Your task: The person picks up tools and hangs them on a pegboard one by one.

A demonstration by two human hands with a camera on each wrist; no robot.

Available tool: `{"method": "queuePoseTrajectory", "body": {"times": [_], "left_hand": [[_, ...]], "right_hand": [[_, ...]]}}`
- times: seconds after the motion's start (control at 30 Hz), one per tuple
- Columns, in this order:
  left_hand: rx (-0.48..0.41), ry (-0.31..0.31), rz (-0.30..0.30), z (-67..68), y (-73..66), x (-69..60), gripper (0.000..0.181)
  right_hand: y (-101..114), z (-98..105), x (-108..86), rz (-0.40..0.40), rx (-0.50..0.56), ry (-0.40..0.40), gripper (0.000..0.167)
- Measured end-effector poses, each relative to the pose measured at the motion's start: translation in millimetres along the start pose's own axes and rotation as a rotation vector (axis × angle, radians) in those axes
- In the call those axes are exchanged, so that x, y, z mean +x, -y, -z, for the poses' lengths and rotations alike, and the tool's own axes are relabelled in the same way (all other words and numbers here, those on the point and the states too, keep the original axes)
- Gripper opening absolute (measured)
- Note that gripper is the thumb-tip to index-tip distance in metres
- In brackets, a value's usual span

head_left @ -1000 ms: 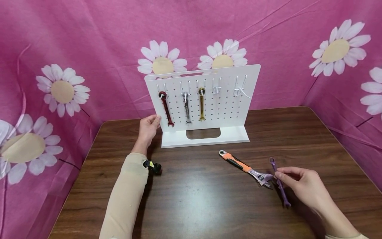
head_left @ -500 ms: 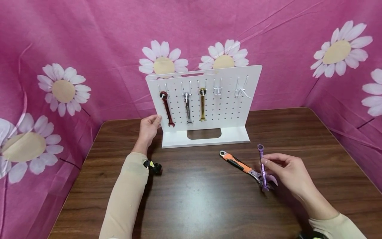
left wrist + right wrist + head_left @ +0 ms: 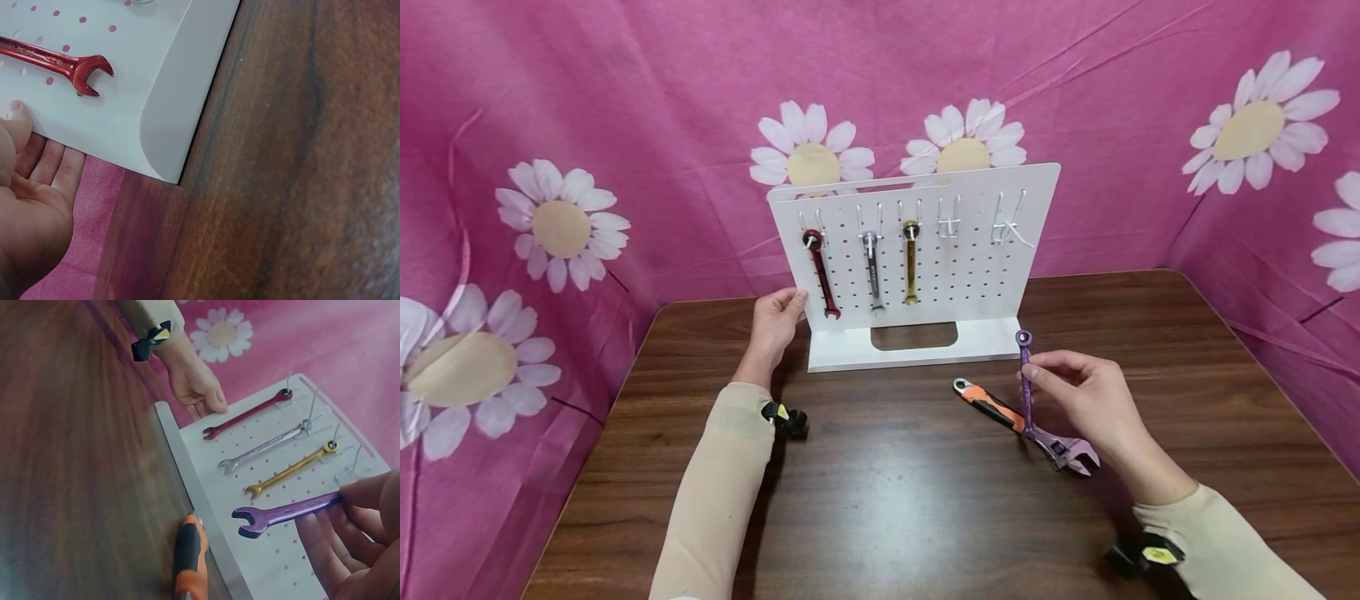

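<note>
My left hand (image 3: 775,323) holds the left edge of a white pegboard stand (image 3: 977,283), thumb on the front face and fingers behind it. A purple combination wrench (image 3: 1026,383) is pinched between thumb and fingers of my right hand (image 3: 1086,396), ring end up, above the table. Its open end shows clearly in the right wrist view, where the purple wrench (image 3: 284,512) appears in front of the board. Below it lies an adjustable wrench (image 3: 992,406) with an orange and black handle. On the board's hooks hang a red wrench (image 3: 822,279), a silver wrench (image 3: 873,275) and a yellow wrench (image 3: 912,265).
Two more white hooks stick out at the board's right: one hook (image 3: 949,223) beside the yellow wrench and another hook (image 3: 1006,229) farther right. The stand's base rests on a dark wooden table (image 3: 865,475). A pink flowered cloth (image 3: 685,167) surrounds the table.
My right hand has carried the purple wrench up and leftward, from right of the adjustable wrench's jaws to over its middle, near the board's base. My left hand has stayed on the board's edge.
</note>
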State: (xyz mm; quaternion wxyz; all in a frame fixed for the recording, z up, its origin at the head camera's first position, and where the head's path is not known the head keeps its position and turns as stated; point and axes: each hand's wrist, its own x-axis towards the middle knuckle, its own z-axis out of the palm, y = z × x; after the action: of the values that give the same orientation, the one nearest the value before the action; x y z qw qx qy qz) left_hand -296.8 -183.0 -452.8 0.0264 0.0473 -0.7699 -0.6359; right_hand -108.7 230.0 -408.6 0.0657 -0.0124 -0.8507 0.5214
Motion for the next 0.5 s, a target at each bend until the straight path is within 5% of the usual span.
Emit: {"method": "queuePoseTrajectory", "body": {"times": [0.5], "left_hand": [[0.006, 0.01, 0.016, 0.0, -0.3, 0.7, 0.038]], "right_hand": [[13, -23, 33.8, 0.076, 0.027, -0.035, 0.023]]}}
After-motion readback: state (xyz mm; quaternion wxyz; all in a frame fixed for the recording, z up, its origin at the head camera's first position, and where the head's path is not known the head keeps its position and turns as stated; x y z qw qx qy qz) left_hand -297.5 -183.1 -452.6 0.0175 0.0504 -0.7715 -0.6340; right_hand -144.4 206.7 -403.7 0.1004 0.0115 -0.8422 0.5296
